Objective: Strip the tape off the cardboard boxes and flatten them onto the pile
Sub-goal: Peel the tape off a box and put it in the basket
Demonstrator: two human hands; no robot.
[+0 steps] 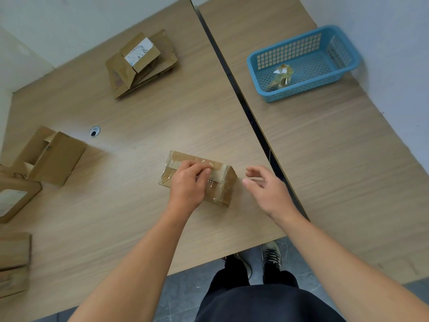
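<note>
A small taped cardboard box (220, 182) lies on the wooden table (144, 126) in front of me. My left hand (189, 184) rests on top of it, fingers curled onto the clear tape (206, 162) along its top seam. My right hand (264, 187) hovers just right of the box, fingers loosely spread, holding nothing. A pile of flattened boxes (141, 63) lies at the far side of the table, with a white label on top.
A blue plastic basket (301, 63) with a wad of stripped tape (281, 75) stands on the right table. Several more boxes (53, 156) sit at the left edge. A dark gap (243, 108) divides the two tables. A cable hole (94, 131) lies left of centre.
</note>
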